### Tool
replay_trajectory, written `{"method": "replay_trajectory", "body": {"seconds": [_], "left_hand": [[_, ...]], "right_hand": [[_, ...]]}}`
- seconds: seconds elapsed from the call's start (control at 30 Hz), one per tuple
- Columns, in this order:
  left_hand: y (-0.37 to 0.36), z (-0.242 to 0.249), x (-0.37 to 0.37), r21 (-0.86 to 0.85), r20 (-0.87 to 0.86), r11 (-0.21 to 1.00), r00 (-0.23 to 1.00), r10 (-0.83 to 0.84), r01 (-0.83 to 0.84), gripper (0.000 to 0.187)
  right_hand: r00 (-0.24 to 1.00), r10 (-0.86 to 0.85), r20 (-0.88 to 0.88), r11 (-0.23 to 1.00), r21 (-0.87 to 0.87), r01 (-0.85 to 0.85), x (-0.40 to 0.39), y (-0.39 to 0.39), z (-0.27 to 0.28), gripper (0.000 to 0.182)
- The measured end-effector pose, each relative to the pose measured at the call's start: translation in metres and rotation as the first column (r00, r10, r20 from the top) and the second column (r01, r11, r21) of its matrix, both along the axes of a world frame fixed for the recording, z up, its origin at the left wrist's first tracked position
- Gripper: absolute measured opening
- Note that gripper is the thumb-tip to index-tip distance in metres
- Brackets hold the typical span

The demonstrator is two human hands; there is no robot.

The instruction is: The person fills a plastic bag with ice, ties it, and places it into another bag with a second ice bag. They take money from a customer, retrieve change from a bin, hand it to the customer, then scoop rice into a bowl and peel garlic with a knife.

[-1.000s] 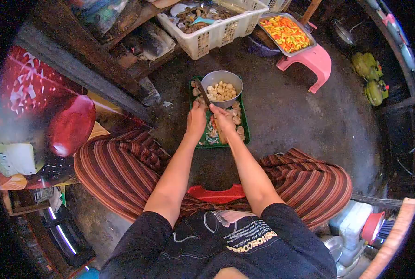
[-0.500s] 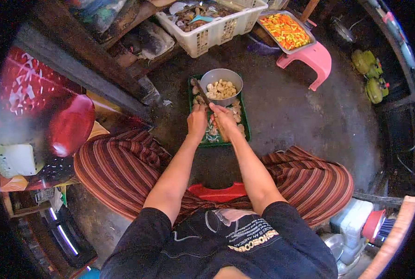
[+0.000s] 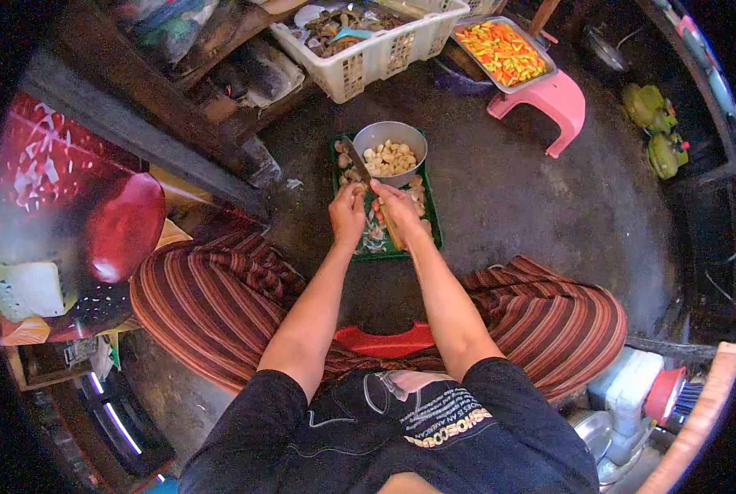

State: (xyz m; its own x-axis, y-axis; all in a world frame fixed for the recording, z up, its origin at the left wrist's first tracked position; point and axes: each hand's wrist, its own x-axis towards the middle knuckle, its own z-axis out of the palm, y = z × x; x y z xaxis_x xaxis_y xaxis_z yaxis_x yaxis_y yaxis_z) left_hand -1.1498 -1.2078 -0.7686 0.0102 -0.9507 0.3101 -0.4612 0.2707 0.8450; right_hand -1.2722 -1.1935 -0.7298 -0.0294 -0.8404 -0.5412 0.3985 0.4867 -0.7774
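Note:
A green tray (image 3: 435,239) lies on the floor in front of me. On it stand a grey metal bowl (image 3: 418,142) of peeled garlic cloves (image 3: 391,158) and, around the bowl, unpeeled garlic (image 3: 417,196) and loose skins (image 3: 374,239). My right hand (image 3: 399,211) is closed around the handle of a knife (image 3: 355,156), whose blade points up and left beside the bowl's left rim. Just left of it, my left hand (image 3: 348,216) is closed over the tray, its fingertips pinched near the knife. What they hold is too small to make out.
A white plastic basket (image 3: 368,72) with mixed items is at the back. Right of it, a tray of cut red and yellow chillies (image 3: 504,53) rests on a pink stool (image 3: 561,103). Green containers (image 3: 660,132) stand farther right. My crossed legs (image 3: 211,305) flank the tray.
Both hands stay together over the tray, with the knife in the right one. The left fingers have shifted very slightly; the whole view has moved a little.

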Motion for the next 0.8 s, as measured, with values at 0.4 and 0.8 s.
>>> {"method": "replay_trajectory", "body": {"seconds": [0.4,0.8], "left_hand": [[-0.015,-0.009,-0.002,0.371,-0.737,0.919,0.643,0.206,0.132,0.026],[-0.031,-0.023,0.029,0.393,-0.903,0.863,0.312,0.297,0.317,0.012]], "right_hand": [[0.981,-0.082,-0.177,0.995,-0.077,0.07,0.008,0.008,-0.021,0.034],[0.806,0.116,-0.58,0.981,-0.059,-0.183,-0.001,0.012,-0.048,0.045]]}}
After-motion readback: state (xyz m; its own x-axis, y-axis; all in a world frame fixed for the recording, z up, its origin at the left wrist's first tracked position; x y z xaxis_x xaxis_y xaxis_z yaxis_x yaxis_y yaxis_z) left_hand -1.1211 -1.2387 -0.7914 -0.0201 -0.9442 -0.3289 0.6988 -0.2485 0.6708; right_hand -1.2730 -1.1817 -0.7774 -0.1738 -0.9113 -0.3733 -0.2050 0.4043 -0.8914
